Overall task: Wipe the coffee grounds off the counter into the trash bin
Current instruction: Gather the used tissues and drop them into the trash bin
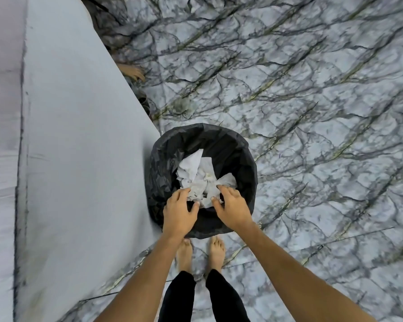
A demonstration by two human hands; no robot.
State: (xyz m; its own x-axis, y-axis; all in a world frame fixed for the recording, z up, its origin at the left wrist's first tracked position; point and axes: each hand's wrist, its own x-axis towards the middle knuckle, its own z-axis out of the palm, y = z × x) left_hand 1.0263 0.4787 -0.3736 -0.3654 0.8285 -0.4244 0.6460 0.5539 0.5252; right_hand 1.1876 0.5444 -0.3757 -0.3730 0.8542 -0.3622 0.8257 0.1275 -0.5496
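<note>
With both my left hand (179,211) and right hand (230,209) spread loose over the trash bin (244,159) beside the counter's (79,135) corner, holding nothing, I should shake any grounds straight down onto the crumpled paper (203,177) inside, not the rim.

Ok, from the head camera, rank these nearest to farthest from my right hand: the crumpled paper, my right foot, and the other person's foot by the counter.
From the right hand:
1. Crumpled paper, at its fingertips, inside the bin.
2. Right foot, just below the bin.
3. Other person's foot, far up along the counter edge.
</note>
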